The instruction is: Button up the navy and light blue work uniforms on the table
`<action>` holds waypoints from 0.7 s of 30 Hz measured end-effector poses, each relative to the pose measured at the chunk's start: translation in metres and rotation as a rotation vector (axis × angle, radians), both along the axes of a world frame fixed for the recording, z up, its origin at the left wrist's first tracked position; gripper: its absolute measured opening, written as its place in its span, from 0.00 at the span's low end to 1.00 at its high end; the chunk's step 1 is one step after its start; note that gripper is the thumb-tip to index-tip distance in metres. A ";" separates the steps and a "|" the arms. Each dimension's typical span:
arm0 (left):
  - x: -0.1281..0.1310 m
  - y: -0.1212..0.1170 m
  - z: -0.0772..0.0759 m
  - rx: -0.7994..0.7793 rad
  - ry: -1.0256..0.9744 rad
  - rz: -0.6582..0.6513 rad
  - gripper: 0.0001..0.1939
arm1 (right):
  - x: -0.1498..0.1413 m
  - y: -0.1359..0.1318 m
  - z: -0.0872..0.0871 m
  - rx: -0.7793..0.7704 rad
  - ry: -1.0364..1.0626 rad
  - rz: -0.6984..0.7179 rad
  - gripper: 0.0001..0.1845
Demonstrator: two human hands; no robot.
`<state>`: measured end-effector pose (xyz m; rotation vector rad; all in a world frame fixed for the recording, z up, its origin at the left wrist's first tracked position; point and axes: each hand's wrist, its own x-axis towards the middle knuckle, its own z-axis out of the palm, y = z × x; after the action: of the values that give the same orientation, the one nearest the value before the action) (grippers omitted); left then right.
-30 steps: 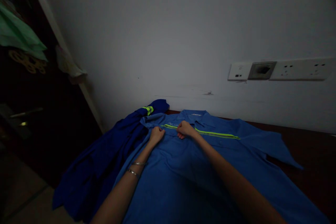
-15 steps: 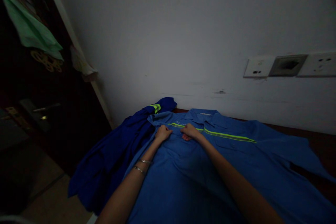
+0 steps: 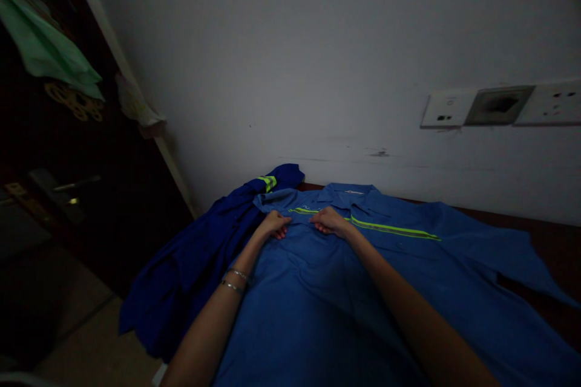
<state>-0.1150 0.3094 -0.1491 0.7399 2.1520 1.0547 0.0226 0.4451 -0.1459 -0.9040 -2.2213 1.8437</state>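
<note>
Tiny shift in the last half second: the left hand (image 3: 272, 225) has slid a bit outward, so the gap between the two hands is slightly wider, and the right hand (image 3: 331, 222) now hides more of the white lettering (image 3: 305, 207). I'd read that as fiddly work on one bit of cloth, nothing big. Both sets of fingers are narrow, thumb and forefinger closed in a pinch on the light blue shirt (image 3: 308, 302), just below the yellow-green stripe (image 3: 394, 230); too dim to tell how much fabric is caught. The shirt is spread on the dark table (image 3: 556, 248), collar toward the wall (image 3: 295, 60), with a darker blue garment (image 3: 190, 260) right beside it, over on the door side
</note>
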 end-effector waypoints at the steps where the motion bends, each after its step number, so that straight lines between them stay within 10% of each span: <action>1: 0.000 -0.001 0.001 -0.003 -0.022 0.002 0.14 | 0.000 0.000 0.001 -0.017 0.014 -0.007 0.13; 12: 0.012 0.007 0.003 0.370 -0.432 0.155 0.09 | 0.005 0.009 0.004 -0.076 0.047 -0.002 0.12; 21: 0.024 0.010 0.005 0.551 -0.301 0.238 0.09 | 0.006 0.004 0.007 -0.051 0.028 -0.050 0.11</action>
<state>-0.0911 0.3196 -0.1439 0.5180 1.7284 1.8001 0.0287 0.4489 -0.1386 -0.9282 -2.1249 1.8869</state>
